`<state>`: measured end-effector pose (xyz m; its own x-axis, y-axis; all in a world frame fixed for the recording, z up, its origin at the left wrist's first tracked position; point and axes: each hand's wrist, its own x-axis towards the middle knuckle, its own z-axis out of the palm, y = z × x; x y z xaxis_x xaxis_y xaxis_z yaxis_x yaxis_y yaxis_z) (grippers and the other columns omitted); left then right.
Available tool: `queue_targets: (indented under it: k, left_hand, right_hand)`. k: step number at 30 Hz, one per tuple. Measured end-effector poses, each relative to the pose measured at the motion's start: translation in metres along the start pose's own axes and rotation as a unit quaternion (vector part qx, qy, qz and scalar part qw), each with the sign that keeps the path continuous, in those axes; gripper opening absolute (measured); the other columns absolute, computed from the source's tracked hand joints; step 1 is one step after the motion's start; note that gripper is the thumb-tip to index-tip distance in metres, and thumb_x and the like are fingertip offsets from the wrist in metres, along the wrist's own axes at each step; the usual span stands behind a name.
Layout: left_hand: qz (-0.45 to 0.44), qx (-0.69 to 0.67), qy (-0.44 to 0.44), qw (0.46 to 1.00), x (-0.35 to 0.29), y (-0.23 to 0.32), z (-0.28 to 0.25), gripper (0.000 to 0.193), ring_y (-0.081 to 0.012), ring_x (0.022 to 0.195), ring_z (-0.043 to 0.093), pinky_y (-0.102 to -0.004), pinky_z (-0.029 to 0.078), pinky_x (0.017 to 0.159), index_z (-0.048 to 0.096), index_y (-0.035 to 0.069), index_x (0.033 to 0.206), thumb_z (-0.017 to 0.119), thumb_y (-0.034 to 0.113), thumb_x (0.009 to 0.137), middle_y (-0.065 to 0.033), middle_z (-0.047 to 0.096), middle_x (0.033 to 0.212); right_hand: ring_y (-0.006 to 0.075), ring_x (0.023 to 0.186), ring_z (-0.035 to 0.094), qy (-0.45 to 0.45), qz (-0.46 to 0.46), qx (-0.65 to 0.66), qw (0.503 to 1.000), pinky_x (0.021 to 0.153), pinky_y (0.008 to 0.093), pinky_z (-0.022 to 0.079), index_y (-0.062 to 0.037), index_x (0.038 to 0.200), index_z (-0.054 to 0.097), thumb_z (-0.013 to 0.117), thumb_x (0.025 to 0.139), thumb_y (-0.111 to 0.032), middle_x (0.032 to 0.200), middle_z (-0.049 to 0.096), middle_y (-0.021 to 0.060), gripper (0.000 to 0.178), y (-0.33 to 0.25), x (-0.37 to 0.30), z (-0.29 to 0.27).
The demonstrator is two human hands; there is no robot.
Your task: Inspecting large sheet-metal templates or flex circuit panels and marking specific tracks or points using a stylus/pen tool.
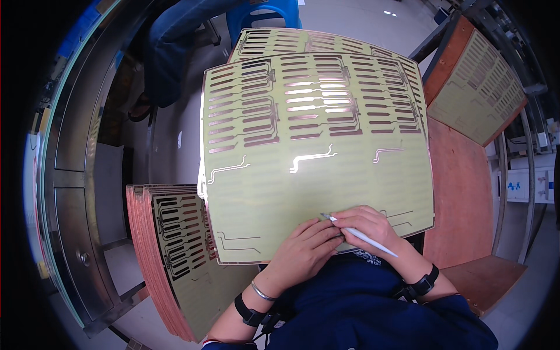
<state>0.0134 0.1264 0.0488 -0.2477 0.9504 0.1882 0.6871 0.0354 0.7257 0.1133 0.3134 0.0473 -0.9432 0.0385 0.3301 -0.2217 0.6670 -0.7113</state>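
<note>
Here at the near edge, the slim white pen-shaped tool slips out of sight behind the fingers of the right hand; its tip, perhaps a blade, is too small to tell. Together with the left hand, that hand covers part of the large pale-green board with copper patterns. That top board hides most of the similar pale-green board beneath it. Lower left, the left forearm hides part of the copper-edged board stack. Up top, the blue plastic stool and a seated person's blue-jeaned leg run off the picture's edge.
</note>
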Motion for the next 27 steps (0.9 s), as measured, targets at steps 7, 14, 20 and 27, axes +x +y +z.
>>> queue_targets:
  k: [7,14,20,27]
  left_hand:
    - [0.0,-0.001,-0.001,1.0,0.0,0.001,-0.001,0.029,-0.0247,0.117,0.053,-0.0435,0.038,0.105,0.065,0.01,0.111,0.066,0.013,0.083,-0.0062,0.06,0.12]
    - [-0.041,-0.04,0.038,0.998,-0.004,-0.011,-0.016,0.03,-0.033,0.119,0.053,-0.0435,0.042,0.101,0.065,0.006,0.111,0.059,0.0,0.083,-0.0128,0.06,0.121]
    - [-0.257,0.175,0.241,0.919,-0.047,-0.051,-0.063,0.032,-0.0335,0.125,0.048,-0.0412,0.036,0.106,0.062,0.0,0.116,0.049,-0.004,0.087,-0.0161,0.055,0.13]
    - [-0.292,0.22,0.24,0.899,-0.06,-0.055,-0.06,0.037,-0.0327,0.132,0.039,-0.0418,0.031,0.11,0.056,0.001,0.126,0.047,-0.002,0.091,-0.016,0.045,0.141]
  right_hand:
    - [0.0243,0.089,0.067,-0.002,0.005,0.019,1.0,0.078,0.0325,0.054,-0.0047,0.097,0.066,0.072,0.07,0.001,0.102,0.069,0.0085,0.028,0.002,-0.001,-0.001]
    - [0.0234,0.088,0.067,0.042,0.008,-0.007,0.999,0.077,0.0327,0.054,-0.0075,0.105,0.068,0.07,0.075,-0.004,0.1,0.069,0.0081,0.03,-0.003,-0.003,-0.002]
    - [0.0229,0.104,0.062,-0.034,-0.112,-0.065,0.991,0.098,0.0358,0.047,-0.0188,0.121,0.061,0.053,0.086,-0.01,0.115,0.065,0.0042,0.038,-0.021,0.019,0.052]
    - [0.0314,0.093,0.059,0.146,0.095,-0.258,0.95,0.084,0.0408,0.048,-0.0112,0.117,0.06,0.058,0.083,-0.015,0.106,0.062,0.0167,0.035,0.081,0.013,-0.035]
